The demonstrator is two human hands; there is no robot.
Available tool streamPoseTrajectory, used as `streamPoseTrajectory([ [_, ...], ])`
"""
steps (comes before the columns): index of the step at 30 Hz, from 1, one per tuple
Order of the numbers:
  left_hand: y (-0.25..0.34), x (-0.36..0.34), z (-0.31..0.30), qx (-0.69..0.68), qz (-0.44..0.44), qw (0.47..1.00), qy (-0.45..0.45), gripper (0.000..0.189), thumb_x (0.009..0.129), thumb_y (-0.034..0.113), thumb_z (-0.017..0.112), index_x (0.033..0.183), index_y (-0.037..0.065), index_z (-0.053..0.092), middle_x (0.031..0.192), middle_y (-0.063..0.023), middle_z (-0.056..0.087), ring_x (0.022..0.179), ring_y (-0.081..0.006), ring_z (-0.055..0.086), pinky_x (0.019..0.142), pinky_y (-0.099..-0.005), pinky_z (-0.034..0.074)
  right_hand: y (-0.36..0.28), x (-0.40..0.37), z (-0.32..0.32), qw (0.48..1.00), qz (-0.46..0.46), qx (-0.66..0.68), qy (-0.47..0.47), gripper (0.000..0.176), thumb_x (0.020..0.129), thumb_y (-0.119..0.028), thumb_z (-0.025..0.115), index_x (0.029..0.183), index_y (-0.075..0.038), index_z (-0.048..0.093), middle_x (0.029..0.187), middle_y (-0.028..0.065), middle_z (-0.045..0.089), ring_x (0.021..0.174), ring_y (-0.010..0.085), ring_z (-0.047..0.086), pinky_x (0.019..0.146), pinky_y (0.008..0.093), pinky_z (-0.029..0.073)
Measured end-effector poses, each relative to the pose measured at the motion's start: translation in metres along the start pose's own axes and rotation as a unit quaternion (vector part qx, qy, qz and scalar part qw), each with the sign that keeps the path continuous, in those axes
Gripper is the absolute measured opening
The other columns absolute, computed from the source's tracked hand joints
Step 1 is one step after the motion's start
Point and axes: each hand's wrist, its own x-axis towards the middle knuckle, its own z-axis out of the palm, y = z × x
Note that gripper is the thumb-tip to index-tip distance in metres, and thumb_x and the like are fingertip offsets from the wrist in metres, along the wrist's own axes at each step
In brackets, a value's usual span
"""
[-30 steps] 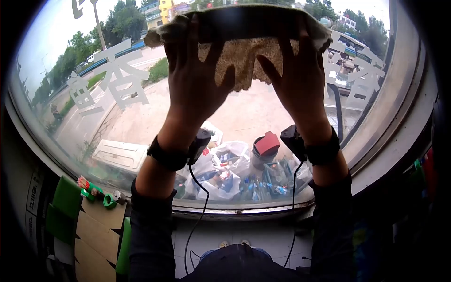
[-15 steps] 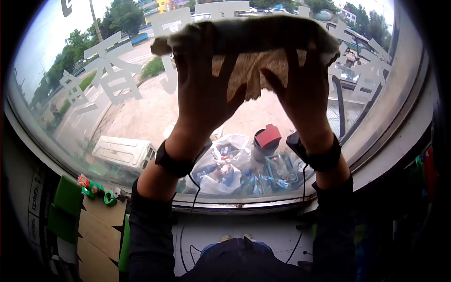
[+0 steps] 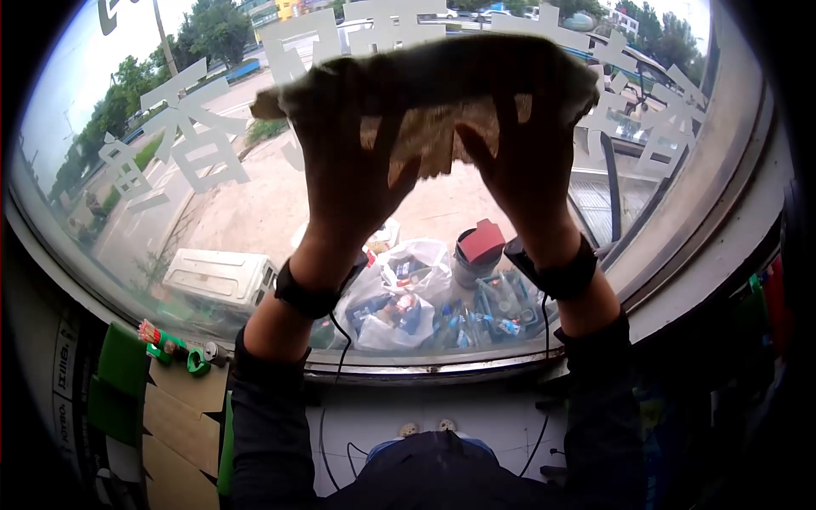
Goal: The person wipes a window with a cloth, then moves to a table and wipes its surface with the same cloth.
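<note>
Right up close, at the bottom of the frame, your two feet (image 3: 427, 427) show on the pale floor (image 3: 387, 412). Up come your dark sleeves, a black band round each wrist, and there are your hands, high in the upper middle! Your left hand (image 3: 347, 174) is open, fingers spread, thumb angled inward; your right hand (image 3: 529, 166) mirrors it, thumb free. Both have their fingers against the cloth (image 3: 442, 72). It spans the two hands in one wide band, reaching out past each, and its ragged lower edge hangs in the gap between your thumbs. The fingertips are lost in shadow, so whether they pinch it, you can't tell. Over at lower left, a green holder (image 3: 161, 350) stands on the brown table (image 3: 180, 416). Beyond the window (image 3: 280, 191), white bags (image 3: 406, 310) and bottles sit beside a bucket (image 3: 469, 270), a white box (image 3: 217, 276) left of them, trees (image 3: 214, 36) far off at upper left.
</note>
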Motion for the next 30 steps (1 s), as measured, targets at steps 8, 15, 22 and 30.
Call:
streamPoseTrajectory([
  [8,0.067,-0.259,0.052,-0.04,0.016,0.973,-0.228,0.047,0.066,0.034,0.057,0.112,0.02,0.052,0.124,0.0001,0.042,0.104,-0.0238,0.042,0.092,-0.0499,0.028,-0.025,-0.287,0.028,0.969,-0.065,-0.023,-0.237,0.055,0.067,-0.048,0.059,0.115,-0.023,0.049,0.124,0.0114,0.038,0.111,0.0289,0.042,0.088,0.0458,0.036],
  [15,0.042,-0.148,0.003,-0.069,-0.095,0.979,-0.165,0.057,0.063,0.03,0.058,0.116,0.011,0.047,0.128,-0.0122,0.036,0.099,-0.0327,0.044,0.092,-0.0474,0.029,-0.044,-0.166,0.014,0.98,0.04,0.026,-0.193,0.058,0.066,-0.042,0.061,0.118,-0.021,0.047,0.129,0.0179,0.032,0.107,0.0287,0.045,0.077,0.042,0.042],
  [22,0.081,-0.218,0.024,-0.1,-0.038,0.977,-0.184,0.04,0.068,0.026,0.054,0.101,0.004,0.057,0.125,-0.0127,0.04,0.107,-0.0371,0.04,0.095,-0.0507,0.023,-0.08,-0.259,0.023,0.973,0.041,0.047,-0.221,0.043,0.068,-0.036,0.061,0.107,-0.018,0.054,0.117,0.0074,0.044,0.108,0.0249,0.045,0.082,0.0436,0.04],
  [30,0.063,-0.143,-0.004,-0.098,-0.125,0.975,-0.154,0.036,0.071,0.026,0.051,0.104,0.01,0.057,0.126,-0.0127,0.038,0.101,-0.0373,0.044,0.093,-0.0519,0.024,-0.073,-0.163,0.008,0.981,0.044,0.089,-0.169,0.04,0.071,-0.03,0.057,0.109,-0.017,0.053,0.119,0.0079,0.043,0.11,0.0272,0.043,0.085,0.0418,0.038],
])
